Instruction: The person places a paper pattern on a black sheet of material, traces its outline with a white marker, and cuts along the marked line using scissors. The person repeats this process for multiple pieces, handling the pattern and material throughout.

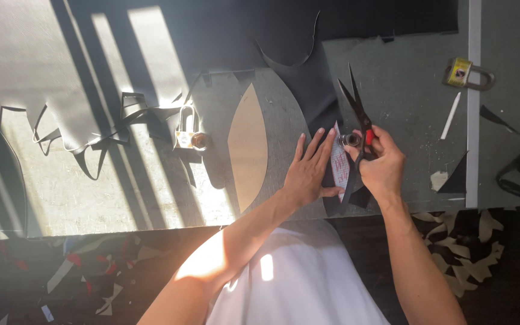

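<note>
Left hand (pixel 308 171) spread flat, fingers pressing a narrow white printed pattern piece (pixel 339 161) onto black sheet material (pixel 317 90) on the grey tabletop (pixel 404 108). Right hand (pixel 381 165) just right of that pattern piece, closed around the handles of black-bladed scissors (pixel 356 111), blades parted and pointing away. Left of the pattern piece, a tan leaf-shaped template (pixel 248 153); farther left, a brass padlock (pixel 188 133).

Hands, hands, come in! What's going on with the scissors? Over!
Right hand grips black scissors, blades open, pointing away. Left hand flat, pinning pale template on black sheet. Padlock off left, nothing blocking.
</note>
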